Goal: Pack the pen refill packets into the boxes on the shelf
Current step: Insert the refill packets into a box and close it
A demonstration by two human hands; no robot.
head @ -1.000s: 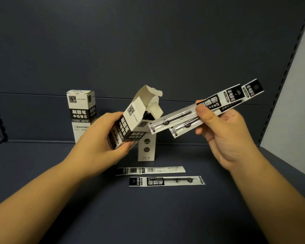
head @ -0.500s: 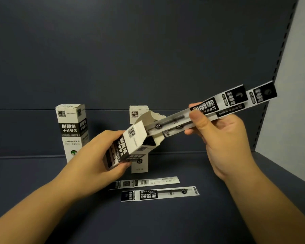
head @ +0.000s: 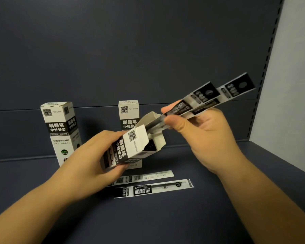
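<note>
My left hand (head: 93, 164) grips a white and black refill box (head: 130, 148), tilted with its open top toward the right. My right hand (head: 202, 136) pinches two pen refill packets (head: 208, 98) held together; their lower ends are inside the box's opening, and their black printed ends stick up to the right. Two more refill packets (head: 153, 188) lie flat on the dark shelf floor below my hands, one showing a barcode (head: 148, 176).
Two closed boxes stand upright at the back: one at the left (head: 60, 131), one in the middle (head: 128, 113) partly hidden by the held box. A white side wall (head: 289, 103) bounds the shelf on the right, with a slotted upright along it.
The two packets in my right hand went from outside the box into its open top and slid deeper. The view tilted, so the shelf contents sit lower in frame.
</note>
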